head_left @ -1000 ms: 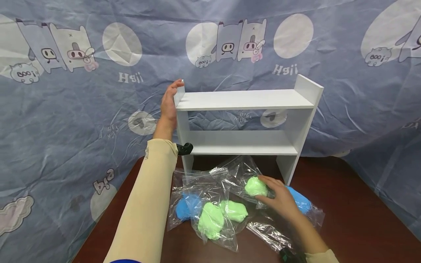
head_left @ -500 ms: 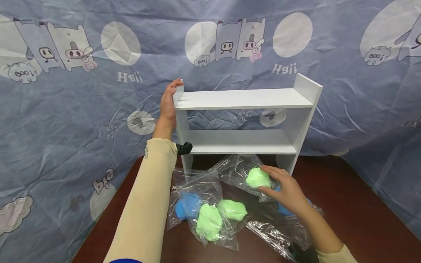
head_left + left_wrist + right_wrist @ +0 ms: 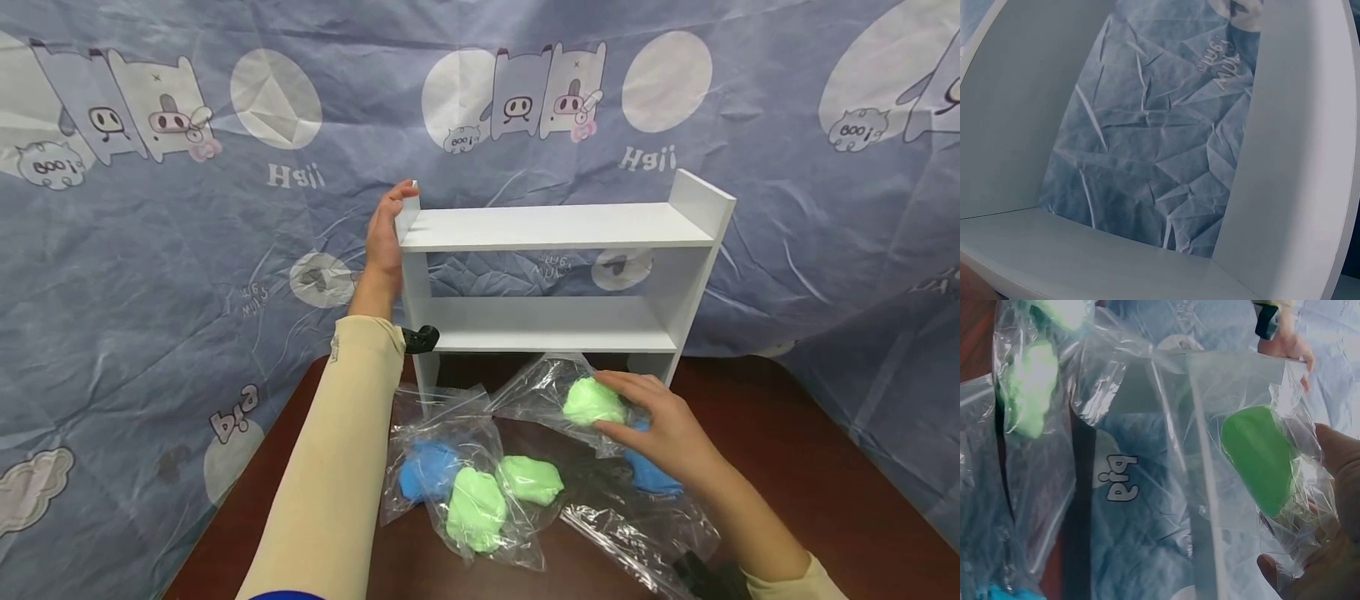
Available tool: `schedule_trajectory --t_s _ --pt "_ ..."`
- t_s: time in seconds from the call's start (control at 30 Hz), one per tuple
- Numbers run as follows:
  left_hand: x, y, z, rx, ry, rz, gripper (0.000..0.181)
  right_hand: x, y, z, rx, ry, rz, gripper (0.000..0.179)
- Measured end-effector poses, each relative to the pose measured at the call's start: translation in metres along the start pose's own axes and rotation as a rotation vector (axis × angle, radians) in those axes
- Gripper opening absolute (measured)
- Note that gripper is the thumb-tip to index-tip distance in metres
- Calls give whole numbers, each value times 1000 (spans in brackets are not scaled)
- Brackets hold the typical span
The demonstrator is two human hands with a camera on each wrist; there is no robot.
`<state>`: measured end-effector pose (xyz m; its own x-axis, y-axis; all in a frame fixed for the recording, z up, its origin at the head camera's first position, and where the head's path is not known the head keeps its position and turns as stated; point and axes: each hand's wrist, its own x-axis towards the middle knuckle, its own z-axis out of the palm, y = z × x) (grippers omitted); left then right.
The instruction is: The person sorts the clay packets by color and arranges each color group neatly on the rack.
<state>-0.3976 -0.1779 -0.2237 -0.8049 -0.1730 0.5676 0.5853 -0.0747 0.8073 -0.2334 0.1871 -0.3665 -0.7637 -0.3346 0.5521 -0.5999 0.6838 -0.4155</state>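
Note:
My left hand (image 3: 384, 237) lies along the left side panel of a white two-tier shelf (image 3: 543, 227), fingertips hooked over its top edge. In the left wrist view, the shelf's inner panels (image 3: 1297, 150) fill most of the picture. My right hand (image 3: 660, 425) holds a clear plastic bag with a smooth light green lump (image 3: 592, 402) inside, thumb and fingers around its right side. The right wrist view shows this green lump (image 3: 1257, 459) and the crinkled film close to the fingers. The bag is held in front of the shelf's lower right part.
Left of centre on the dark red-brown table (image 3: 780, 467) lie clear bags with a blue lump (image 3: 429, 471) and two green lumps (image 3: 477, 510). Another blue lump (image 3: 651, 471) lies partly behind my right hand, near a crumpled clear bag (image 3: 630, 542). A printed blue-grey cloth (image 3: 180, 250) hangs behind.
My right hand has moved slightly up and to the right, and the bagged green lump has come with it. The left hand stays on the shelf.

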Motion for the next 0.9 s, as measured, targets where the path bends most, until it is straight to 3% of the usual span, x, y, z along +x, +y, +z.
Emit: schedule_trajectory --t_s 0.23,0.5,0.67,0.9 --pt "3 3 -1 15 25 7 33 9 -12 -15 4 18 -80 65" --pt "1 -1 0 11 -1 -11 29 19 -29 -34 9 65 -169 69" --pt "1 -2 -1 12 6 -7 30 30 -43 -49 50 100 -171 70" --pt "2 -1 0 26 6 17 46 55 -60 -68 103 229 -273 73"
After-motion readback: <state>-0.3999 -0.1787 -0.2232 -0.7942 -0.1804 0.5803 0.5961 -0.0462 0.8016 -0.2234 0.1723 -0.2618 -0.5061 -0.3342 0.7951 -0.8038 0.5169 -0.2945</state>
